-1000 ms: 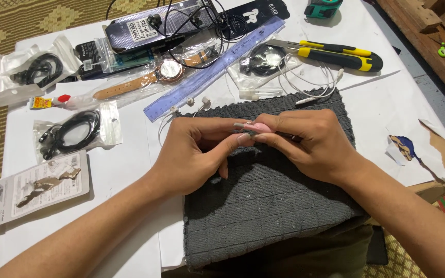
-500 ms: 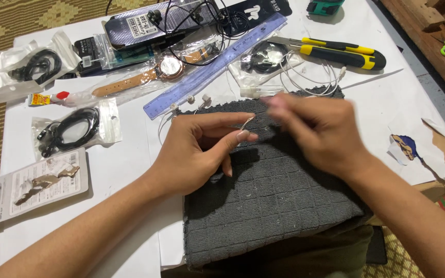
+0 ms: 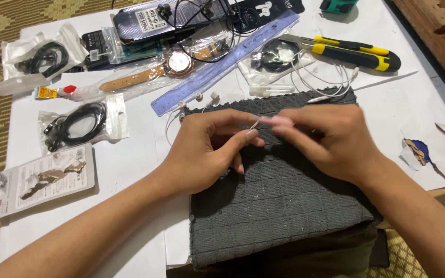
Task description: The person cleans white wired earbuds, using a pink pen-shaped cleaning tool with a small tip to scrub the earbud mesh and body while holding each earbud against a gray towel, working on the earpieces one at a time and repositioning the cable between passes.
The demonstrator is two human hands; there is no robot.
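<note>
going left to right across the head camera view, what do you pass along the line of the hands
torn blister card → bagged black cable → left hand → small pink part → right hand → torn paper scrap

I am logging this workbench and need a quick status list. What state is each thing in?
left hand: pinching a thin wire
right hand: gripping a small pink piece, blurred
wristwatch: lying flat, strap stretched out
utility knife: blade not visible
black cable: coiled, bagged
</note>
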